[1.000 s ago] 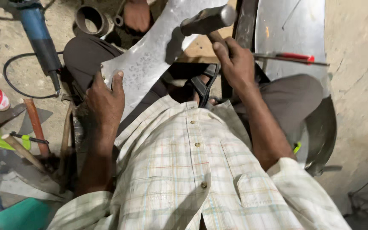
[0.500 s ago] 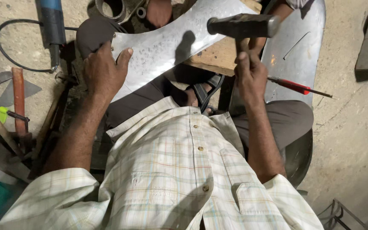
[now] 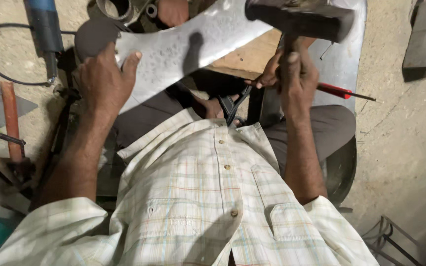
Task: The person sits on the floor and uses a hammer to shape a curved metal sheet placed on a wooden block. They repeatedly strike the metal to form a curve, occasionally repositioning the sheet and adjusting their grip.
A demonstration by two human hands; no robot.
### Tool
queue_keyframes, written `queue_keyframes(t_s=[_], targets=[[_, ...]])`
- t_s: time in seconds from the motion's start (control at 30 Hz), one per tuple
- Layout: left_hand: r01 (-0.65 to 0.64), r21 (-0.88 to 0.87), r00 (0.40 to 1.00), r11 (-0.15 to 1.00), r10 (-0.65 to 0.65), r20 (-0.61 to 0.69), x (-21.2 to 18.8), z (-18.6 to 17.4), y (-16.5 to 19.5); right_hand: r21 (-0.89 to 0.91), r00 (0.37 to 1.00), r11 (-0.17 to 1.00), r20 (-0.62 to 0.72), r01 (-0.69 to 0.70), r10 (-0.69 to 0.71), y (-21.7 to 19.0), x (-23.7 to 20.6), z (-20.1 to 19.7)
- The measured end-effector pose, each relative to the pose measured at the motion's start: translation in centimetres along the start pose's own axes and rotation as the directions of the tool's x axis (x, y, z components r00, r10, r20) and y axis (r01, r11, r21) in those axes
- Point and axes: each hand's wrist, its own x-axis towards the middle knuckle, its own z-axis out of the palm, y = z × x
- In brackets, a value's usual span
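- Nearest the camera, a pale checked shirt (image 3: 198,207), buttoned, sleeves ending above the elbows.
- Beyond it, grey trousers (image 3: 331,128) and a dark sandal strap (image 3: 232,103) between the knees.
- Left hand (image 3: 102,81) clamped on the lower left edge of the curved metal blade (image 3: 183,49), thumb lying on its top face, fingers hidden below.
- Right hand (image 3: 297,79) closed tight round the handle of the hammer (image 3: 299,19), heavy dark head raised just above the blade's right end.
- Blade lying slantwise across the lap, dull grey and pitted, right part resting over a wooden block (image 3: 252,54).
- Under the block, a broad sheet of shiny steel (image 3: 343,59), with a red-handled screwdriver (image 3: 343,92) lying across it just beside the right hand.
- Off to the left on the ground, a blue angle grinder (image 3: 45,34) with black cable, and a rust-red bar (image 3: 11,118).
- Farthest up, metal rings (image 3: 119,7) near the frame's top edge.
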Motion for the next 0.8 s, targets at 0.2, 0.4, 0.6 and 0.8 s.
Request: queue_keyframes(t_s=[0.2, 0.4, 0.6, 0.8], targets=[[-0.006, 0.1, 0.999, 0.995, 0.01, -0.035, -0.2, -1.0, -1.1, 0.126, 0.928, 0.919, -0.068, 0.373, -0.367, 2.6, -1.0, 2.1], [-0.082, 0.14, 0.992, 0.987, 0.094, -0.083, 0.1, -1.9, 0.1, -0.166, 0.999, 0.986, 0.048, -0.001, 0.009, 2.0, 0.8, -0.2], [0.008, 0.058, 1.0, 0.998, -0.007, -0.011, -1.5, -1.4, 0.2, 0.107, 0.931, 0.929, -0.127, 0.355, -0.342, 4.4, -0.6, 0.5], [-0.021, 0.051, 0.998, 0.998, 0.024, -0.052, -1.9, -1.1, 0.5, -0.377, 1.0, 0.926, 0.011, -0.016, 0.022, 3.0, 1.0, 1.7]])
